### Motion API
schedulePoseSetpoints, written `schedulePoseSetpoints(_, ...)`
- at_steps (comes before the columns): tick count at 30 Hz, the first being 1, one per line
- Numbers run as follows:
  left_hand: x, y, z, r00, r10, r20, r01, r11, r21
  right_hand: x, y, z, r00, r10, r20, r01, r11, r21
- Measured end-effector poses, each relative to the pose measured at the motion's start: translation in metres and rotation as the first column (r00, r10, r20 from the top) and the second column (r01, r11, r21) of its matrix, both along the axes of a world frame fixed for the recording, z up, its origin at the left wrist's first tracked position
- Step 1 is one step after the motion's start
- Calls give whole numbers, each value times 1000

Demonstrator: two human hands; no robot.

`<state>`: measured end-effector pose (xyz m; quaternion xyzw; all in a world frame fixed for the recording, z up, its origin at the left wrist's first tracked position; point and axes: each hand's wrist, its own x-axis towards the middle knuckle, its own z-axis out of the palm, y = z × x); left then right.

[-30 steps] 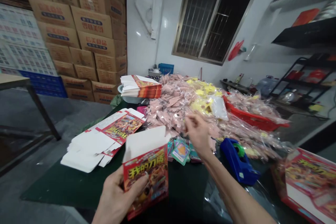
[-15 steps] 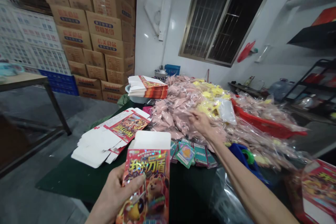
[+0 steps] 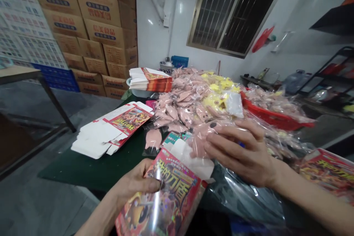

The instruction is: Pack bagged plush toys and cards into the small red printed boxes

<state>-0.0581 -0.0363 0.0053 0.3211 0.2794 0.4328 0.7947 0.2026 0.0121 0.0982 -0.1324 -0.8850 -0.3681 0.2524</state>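
My left hand (image 3: 138,184) grips a red printed box (image 3: 168,195), tilted to the right with its white top flap (image 3: 190,155) raised. Just above the box's open end, my right hand (image 3: 238,147) holds a pink toy in clear wrapping (image 3: 201,136), fingers curled over it. Behind, a heap of wrapped pink toys (image 3: 182,99) and yellow toys (image 3: 218,92) covers the table. One wrapped pink toy (image 3: 153,139) lies apart at the heap's near edge. Green cards (image 3: 170,139) show partly behind the box flap.
Flattened boxes (image 3: 102,129) lie on the dark green table (image 3: 69,169) at the left, with a stack of boxes (image 3: 152,80) behind. A red basket (image 3: 271,114) of wrapped toys and another red box (image 3: 329,173) are at the right. Clear plastic (image 3: 249,195) lies in front.
My right hand has come back from the heap to the box with a pink toy. The box in my left hand now leans right. A single pink toy now lies by the cards.
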Motion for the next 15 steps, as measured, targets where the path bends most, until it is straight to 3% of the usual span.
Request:
schedulePoseSetpoints(5, -6, 5, -16, 977, -215, -8, 215, 975, 62, -2, -18, 0, 1000, 19, -20, -21, 994, -106)
schedulePoseSetpoints(9, -8, 5, -30, 961, -262, -90, 267, 963, 47, -3, -35, 3, 993, 70, 99, -62, 994, -85)
schedulePoseSetpoints(12, -3, 5, -24, 943, -280, -179, 306, 943, 135, -1, -44, 9, 999, 48, 9, -47, 998, -39)
schedulePoseSetpoints(15, 0, 9, -7, 952, -195, -237, 260, 924, 281, -1, -55, 18, 987, -86, -134, 55, 974, -221)
